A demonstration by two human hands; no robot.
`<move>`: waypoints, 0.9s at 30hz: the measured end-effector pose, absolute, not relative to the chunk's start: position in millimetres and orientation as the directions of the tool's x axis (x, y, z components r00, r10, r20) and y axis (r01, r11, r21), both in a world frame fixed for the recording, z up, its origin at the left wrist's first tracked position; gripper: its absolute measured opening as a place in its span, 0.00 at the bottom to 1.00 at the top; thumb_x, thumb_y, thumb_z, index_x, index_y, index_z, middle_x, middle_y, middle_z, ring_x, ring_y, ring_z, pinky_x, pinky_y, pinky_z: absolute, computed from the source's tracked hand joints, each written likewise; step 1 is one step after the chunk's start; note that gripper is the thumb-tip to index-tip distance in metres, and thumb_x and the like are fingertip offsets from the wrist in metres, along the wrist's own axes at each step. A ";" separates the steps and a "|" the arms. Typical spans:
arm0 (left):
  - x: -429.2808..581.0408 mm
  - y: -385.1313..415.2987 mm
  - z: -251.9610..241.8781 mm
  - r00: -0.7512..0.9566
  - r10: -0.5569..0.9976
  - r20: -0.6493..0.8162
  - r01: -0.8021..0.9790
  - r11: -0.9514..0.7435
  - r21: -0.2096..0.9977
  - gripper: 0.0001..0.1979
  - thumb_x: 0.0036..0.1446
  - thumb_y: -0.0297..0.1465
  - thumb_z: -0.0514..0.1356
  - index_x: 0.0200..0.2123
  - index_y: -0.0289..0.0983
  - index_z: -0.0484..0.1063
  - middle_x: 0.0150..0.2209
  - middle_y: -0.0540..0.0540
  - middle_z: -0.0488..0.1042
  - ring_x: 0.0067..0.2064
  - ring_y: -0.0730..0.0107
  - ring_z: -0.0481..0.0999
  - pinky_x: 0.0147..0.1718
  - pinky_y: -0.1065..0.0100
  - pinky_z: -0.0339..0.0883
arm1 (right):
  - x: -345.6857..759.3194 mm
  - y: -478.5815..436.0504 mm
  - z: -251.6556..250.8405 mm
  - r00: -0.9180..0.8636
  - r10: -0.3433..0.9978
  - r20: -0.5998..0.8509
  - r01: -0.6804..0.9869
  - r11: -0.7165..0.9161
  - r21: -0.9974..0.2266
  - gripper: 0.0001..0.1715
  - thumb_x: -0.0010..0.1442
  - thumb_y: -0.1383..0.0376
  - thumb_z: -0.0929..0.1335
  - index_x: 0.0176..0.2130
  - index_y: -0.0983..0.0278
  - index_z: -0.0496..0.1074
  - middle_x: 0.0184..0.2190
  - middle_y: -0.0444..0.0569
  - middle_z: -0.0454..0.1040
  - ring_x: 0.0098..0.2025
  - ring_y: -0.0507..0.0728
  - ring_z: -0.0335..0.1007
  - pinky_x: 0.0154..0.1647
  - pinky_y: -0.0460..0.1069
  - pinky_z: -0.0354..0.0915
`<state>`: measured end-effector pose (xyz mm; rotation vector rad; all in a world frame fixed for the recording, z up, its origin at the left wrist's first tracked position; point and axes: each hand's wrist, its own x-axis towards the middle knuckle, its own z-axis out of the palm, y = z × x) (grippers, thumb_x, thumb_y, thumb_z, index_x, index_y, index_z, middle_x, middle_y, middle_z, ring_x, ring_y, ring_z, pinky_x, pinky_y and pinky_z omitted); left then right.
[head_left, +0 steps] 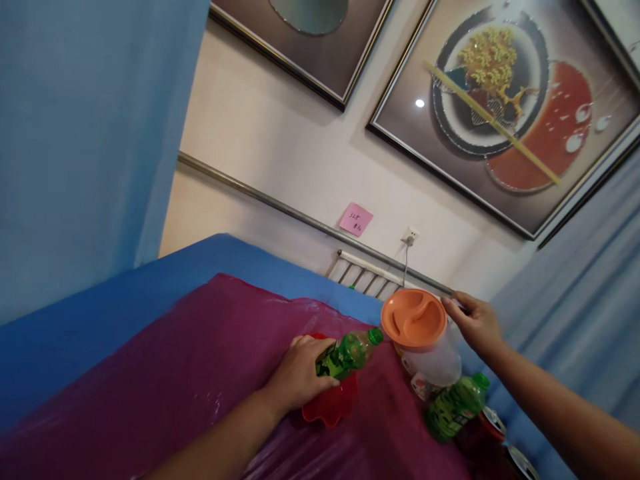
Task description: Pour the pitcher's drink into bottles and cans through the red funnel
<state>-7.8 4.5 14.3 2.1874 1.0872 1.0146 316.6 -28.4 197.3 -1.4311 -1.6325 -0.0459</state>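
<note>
My left hand [303,373] is wrapped round the lower part of a green-capped plastic bottle [350,353] with a green label. The bottle tilts with its cap toward the right, over a red dish with a wavy rim [330,407] on the table. My right hand [475,323] pinches the right rim of an orange divided plate [414,319], whose compartments face me. Below the plate is a whitish, see-through item [437,360], partly hidden. A second green bottle [457,407] leans just below my right forearm's side of the table.
Two drink cans [493,423] stand at the lower right. A shiny purple cover [200,360] lies over the blue tabletop [185,260]. Behind are a radiator [367,273], a rail [280,203], a wall socket [410,236], a pink note [356,219] and blue curtains [575,313].
</note>
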 end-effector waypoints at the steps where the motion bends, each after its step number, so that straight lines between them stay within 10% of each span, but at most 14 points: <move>1: -7.9 4.1 15.6 0.401 0.824 0.399 0.453 -0.557 0.696 0.32 0.43 0.35 0.74 0.54 0.42 0.76 0.48 0.45 0.80 0.51 0.53 0.75 0.55 0.55 0.61 | 319.7 -28.7 187.9 0.195 0.761 0.618 0.720 0.316 -0.617 0.30 0.51 0.46 0.74 0.17 0.61 0.60 0.17 0.38 0.53 0.23 0.50 0.48 0.23 0.46 0.46; 15: -2.0 20.1 3.4 0.277 0.862 0.424 0.380 -0.504 0.776 0.32 0.44 0.34 0.71 0.56 0.45 0.75 0.50 0.45 0.79 0.52 0.53 0.78 0.55 0.54 0.70 | 327.0 -42.4 74.2 0.676 0.670 0.307 0.127 0.305 -0.944 0.26 0.53 0.44 0.71 0.23 0.59 0.62 0.16 0.34 0.54 0.18 0.49 0.47 0.17 0.45 0.49; 27: -3.4 20.7 6.0 0.282 0.870 0.405 0.378 -0.489 0.786 0.32 0.46 0.36 0.69 0.57 0.44 0.74 0.49 0.44 0.77 0.50 0.53 0.79 0.53 0.51 0.72 | 332.1 -42.2 37.2 0.714 0.608 0.346 0.174 0.325 -0.930 0.31 0.56 0.38 0.68 0.23 0.58 0.60 0.17 0.35 0.58 0.19 0.51 0.54 0.21 0.47 0.58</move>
